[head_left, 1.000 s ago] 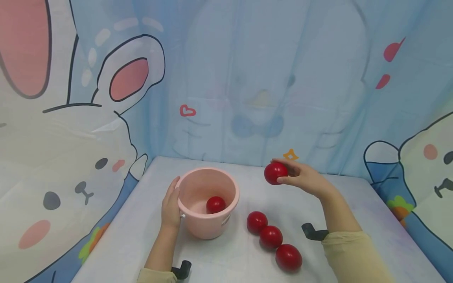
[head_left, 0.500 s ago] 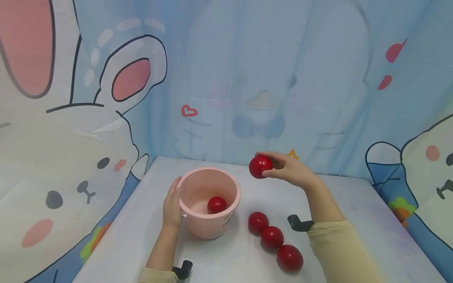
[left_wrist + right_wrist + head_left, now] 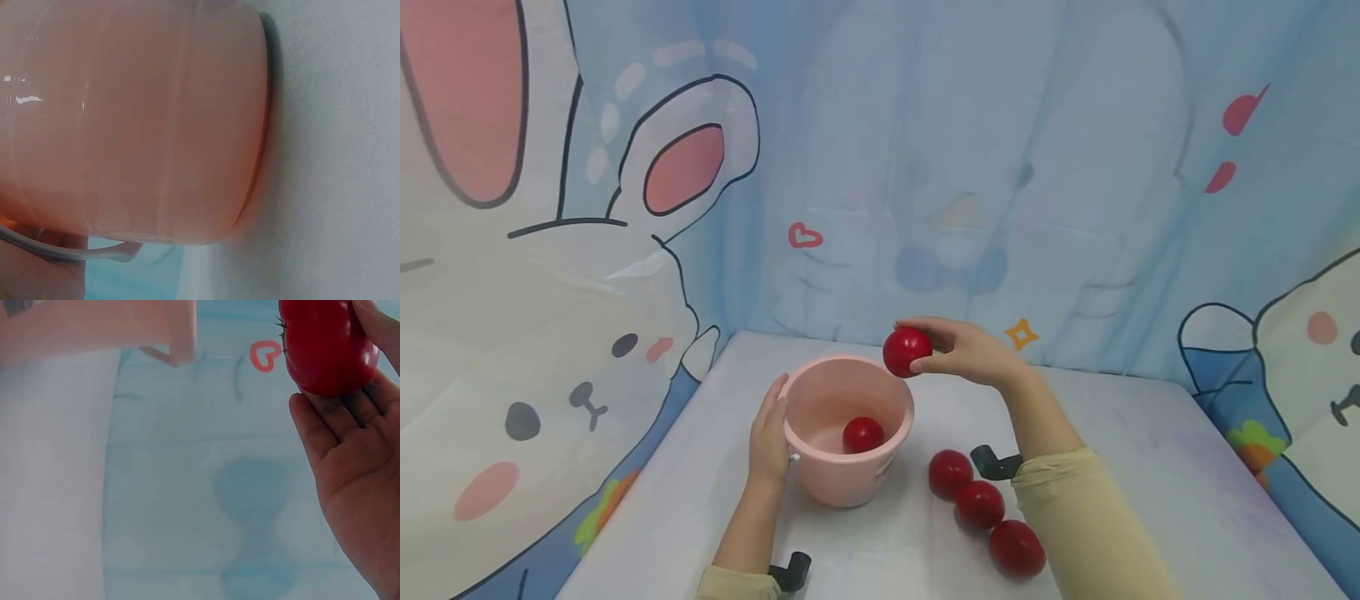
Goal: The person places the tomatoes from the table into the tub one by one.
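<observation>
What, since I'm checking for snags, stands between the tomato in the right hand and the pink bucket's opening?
Nothing visible. The right wrist view shows open space between the held tomato and the pink bucket; the left hand rests against the bucket's left side, and the tomato inside sits low.

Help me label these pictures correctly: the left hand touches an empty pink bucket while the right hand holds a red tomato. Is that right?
Not quite: the pink bucket is not empty. The head view shows a red tomato inside it. The rest stands: the left hand touches the pink bucket, and the right hand holds another tomato.
</observation>
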Action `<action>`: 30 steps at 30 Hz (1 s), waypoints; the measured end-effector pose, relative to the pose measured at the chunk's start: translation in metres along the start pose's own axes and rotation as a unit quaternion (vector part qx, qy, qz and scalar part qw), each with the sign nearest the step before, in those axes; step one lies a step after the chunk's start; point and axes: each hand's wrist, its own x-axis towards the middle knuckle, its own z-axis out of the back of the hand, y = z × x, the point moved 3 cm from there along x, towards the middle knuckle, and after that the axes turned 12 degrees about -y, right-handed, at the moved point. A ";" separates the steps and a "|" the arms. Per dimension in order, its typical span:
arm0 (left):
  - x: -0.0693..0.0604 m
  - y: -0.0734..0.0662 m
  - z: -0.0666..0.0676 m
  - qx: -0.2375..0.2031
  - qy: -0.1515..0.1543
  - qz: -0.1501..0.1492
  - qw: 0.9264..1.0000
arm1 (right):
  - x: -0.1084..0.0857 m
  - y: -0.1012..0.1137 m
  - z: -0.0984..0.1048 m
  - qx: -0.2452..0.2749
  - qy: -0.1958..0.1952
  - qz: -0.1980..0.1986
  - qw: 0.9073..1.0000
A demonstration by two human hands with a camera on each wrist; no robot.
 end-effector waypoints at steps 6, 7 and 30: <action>0.001 0.001 -0.003 0.001 0.001 0.002 1.000 | 0.009 0.011 -0.008 -0.006 0.014 0.007 1.000; 0.001 0.000 -0.003 0.002 0.002 0.001 1.000 | 0.010 0.012 -0.008 -0.007 0.015 0.009 1.000; 0.001 -0.002 0.000 -0.006 0.008 -0.001 1.000 | 0.054 0.053 -0.044 -0.113 0.207 0.036 0.971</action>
